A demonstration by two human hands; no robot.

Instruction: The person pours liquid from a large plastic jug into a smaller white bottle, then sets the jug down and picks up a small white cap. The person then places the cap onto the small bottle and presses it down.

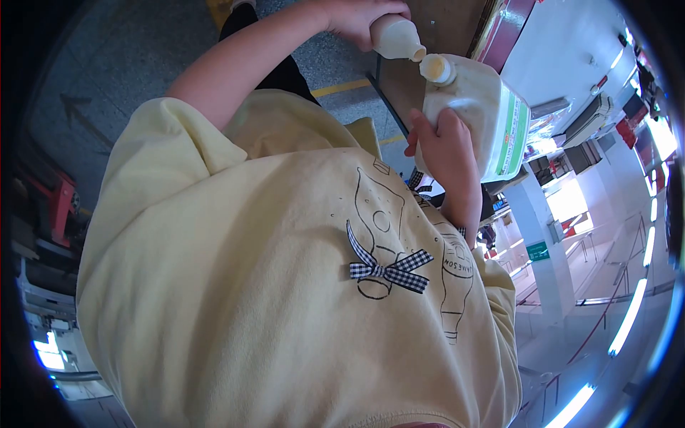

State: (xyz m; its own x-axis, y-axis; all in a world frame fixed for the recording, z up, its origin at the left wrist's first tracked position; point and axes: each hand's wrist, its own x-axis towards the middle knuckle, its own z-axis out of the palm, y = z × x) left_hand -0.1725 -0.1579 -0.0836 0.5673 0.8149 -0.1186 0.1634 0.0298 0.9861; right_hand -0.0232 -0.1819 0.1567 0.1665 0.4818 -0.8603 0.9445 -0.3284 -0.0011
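My left hand (pixel 360 21) is closed around a small whitish plastic bottle (pixel 396 37) at the top of the view. The bottle lies tilted, its open mouth close to the wide neck of a large white jug (pixel 471 107). A gap between the two mouths is too small to judge. My right hand (pixel 449 143) grips the jug at its handle, which the fingers partly hide. A green and white label (pixel 512 135) runs along the jug's far side. No liquid stream can be made out.
A brown board or table surface (pixel 446 28) lies behind the bottle and jug. The grey floor (pixel 143 50) has yellow lines. A red metal piece (pixel 63 200) stands at the far left. A white pillar (pixel 539 235) with a green sign and bright ceiling lights show at right.
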